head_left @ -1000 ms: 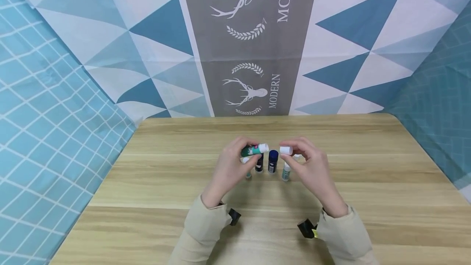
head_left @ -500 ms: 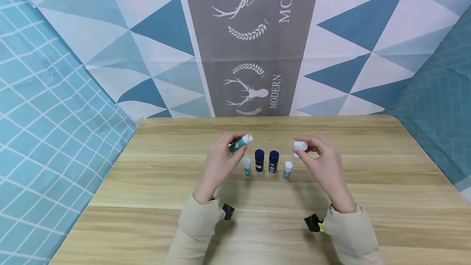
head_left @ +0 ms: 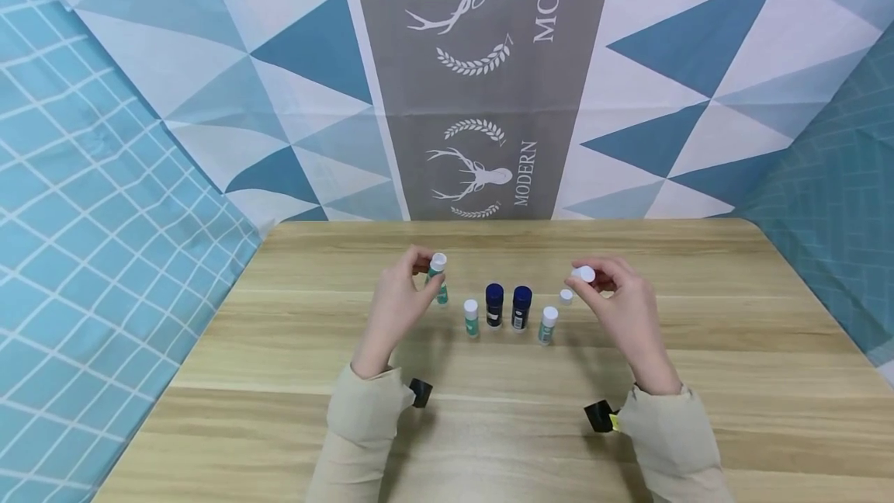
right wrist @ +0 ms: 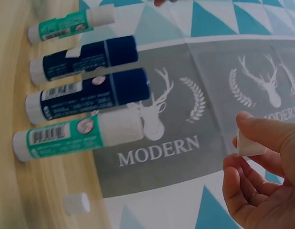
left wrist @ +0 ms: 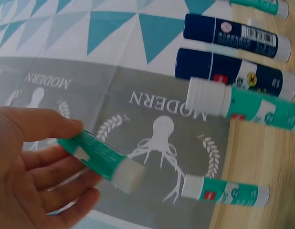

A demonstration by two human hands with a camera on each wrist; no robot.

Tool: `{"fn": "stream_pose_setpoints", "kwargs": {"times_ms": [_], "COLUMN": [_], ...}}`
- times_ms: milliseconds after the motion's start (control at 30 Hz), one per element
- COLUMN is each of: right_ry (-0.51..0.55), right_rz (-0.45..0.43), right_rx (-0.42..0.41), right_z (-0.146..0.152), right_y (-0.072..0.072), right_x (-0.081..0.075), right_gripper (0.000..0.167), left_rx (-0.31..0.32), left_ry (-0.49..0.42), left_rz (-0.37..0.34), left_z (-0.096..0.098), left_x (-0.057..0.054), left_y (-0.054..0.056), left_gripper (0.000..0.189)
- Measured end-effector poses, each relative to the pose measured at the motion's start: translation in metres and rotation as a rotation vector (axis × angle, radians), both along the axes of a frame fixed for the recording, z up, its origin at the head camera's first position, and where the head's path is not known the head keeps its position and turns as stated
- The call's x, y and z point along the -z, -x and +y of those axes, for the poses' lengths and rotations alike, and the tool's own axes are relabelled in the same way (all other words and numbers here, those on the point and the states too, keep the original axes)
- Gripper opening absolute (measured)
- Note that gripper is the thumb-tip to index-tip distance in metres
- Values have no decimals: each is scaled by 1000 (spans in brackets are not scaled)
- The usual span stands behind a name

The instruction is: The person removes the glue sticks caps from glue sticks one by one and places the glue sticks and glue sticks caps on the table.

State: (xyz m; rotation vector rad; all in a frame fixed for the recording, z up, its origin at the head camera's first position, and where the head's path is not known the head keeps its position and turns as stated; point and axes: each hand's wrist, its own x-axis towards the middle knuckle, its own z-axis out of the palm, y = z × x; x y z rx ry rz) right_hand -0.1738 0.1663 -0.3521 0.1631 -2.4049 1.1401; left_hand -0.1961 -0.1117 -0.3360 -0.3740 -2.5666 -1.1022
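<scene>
My left hand [head_left: 401, 293] pinches a green glue stick [left wrist: 97, 155] between thumb and fingers; its white end [head_left: 438, 261] points up in the head view. Below it, another green glue stick [left wrist: 228, 191] stands on the table, partly hidden by the hand in the head view. My right hand [head_left: 625, 309] holds a white cap [right wrist: 247, 144] between thumb and fingertips. A second white cap [head_left: 566, 297] sits on the table close by. Between the hands two navy glue sticks [head_left: 494, 305] stand upright, flanked by a green glue stick [head_left: 471, 318] and another green one [head_left: 548, 326].
The wooden table [head_left: 489, 425] runs back to a patterned cloth [head_left: 482, 84] hanging behind it. A blue checked cloth [head_left: 91, 177] borders the left side, and a teal cloth [head_left: 831, 200] the right. Black pieces [head_left: 599, 416] stick out at both sleeve cuffs.
My hands have drawn apart. The left one moved left and tipped its glue stick more upright; the right one carried the cap rightward. The upright glue sticks and the cap on the table are now uncovered.
</scene>
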Motion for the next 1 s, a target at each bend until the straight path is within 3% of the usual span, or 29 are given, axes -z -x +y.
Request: {"fn": "stream_pose_setpoints", "kwargs": {"times_ms": [167, 300, 633, 1000], "right_ry": [-12, -29, -22, -25], "right_rz": [-36, -47, -128, -290], "right_rx": [9, 13, 15, 4], "right_z": [3, 6, 11, 20], "right_y": [4, 6, 14, 22], "right_x": [6, 10, 25, 39], "right_gripper": [26, 25, 26, 33], "left_rx": [-41, -52, -63, -61], "left_ry": [7, 6, 78, 89], "left_rz": [-126, -177, -171, -271], "left_z": [-8, -12, -19, -25], "left_x": [3, 8, 21, 36], "left_y": [4, 8, 15, 24], "left_gripper": [23, 21, 19, 18]}}
